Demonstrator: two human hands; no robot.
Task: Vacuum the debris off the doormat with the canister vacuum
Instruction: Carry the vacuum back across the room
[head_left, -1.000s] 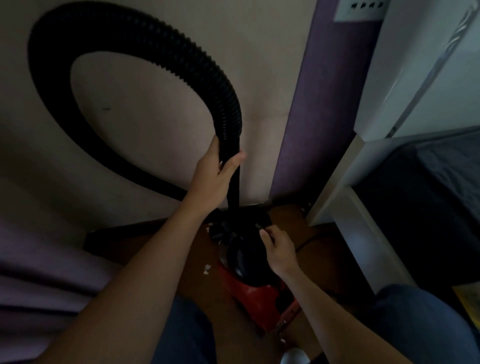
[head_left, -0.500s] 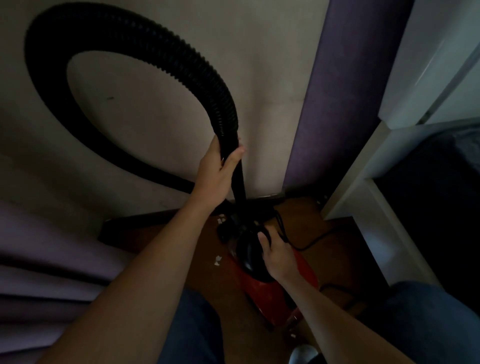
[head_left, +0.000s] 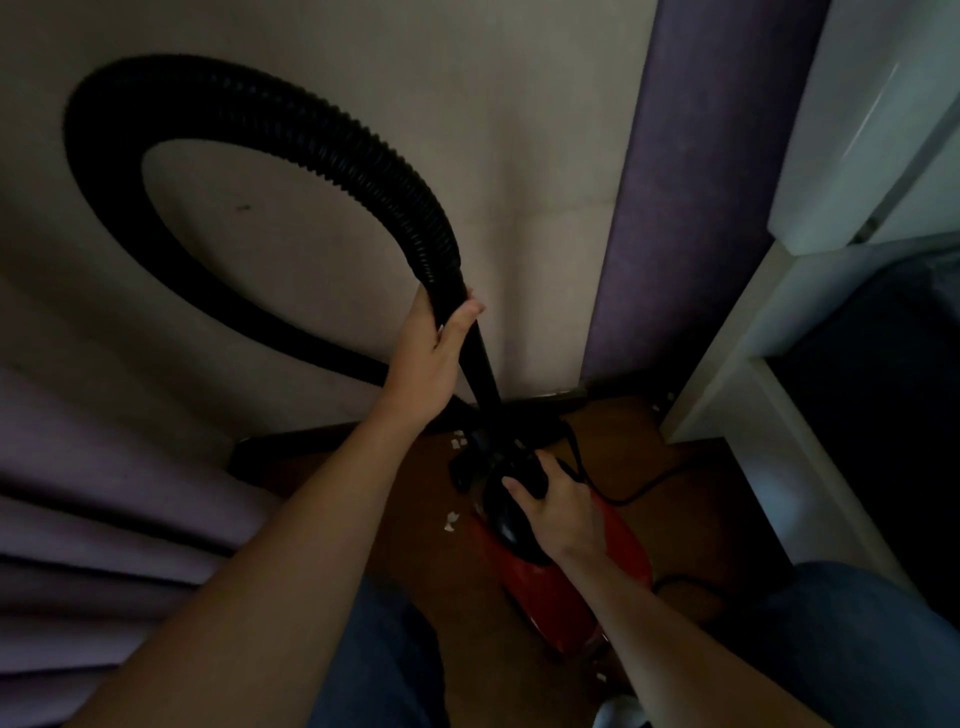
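- Looking down into a dim corner, the view takes in a brown floor (head_left: 405, 561) that meets a beige wall (head_left: 519, 156) at a dark skirting strip (head_left: 311, 441).
- A purple panel (head_left: 691, 208) runs up the wall at the right, and purple curtain folds (head_left: 78, 545) fill the lower left.
- A white shelf unit (head_left: 753, 415) stands at the right edge, its inner compartments in deep shadow.
- Small white scraps of debris (head_left: 451, 521) lie on the floor just left of the vacuum, with a few more (head_left: 458, 440) close to the skirting. I cannot tell whether this brown surface is the doormat.
- The red canister vacuum (head_left: 561, 587) sits on the floor near the wall base, between the person's two denim-clad legs (head_left: 384, 649). Its shell is too dark for any lettering to be read.
- A black power cord (head_left: 639, 493) trails across the floor to the right of the canister.
- The black ribbed hose (head_left: 260, 119) arcs in a wide loop in front of the wall.
- The left hand (head_left: 431, 348) is raised, arm outstretched, its fingers wrapped round the hose where the ribs end and a smooth black tube (head_left: 483, 374) runs down to the canister; the thumb lies along the tube.
- The right hand (head_left: 561, 504) reaches low, its fingers curled over the black top of the canister, gripping it.
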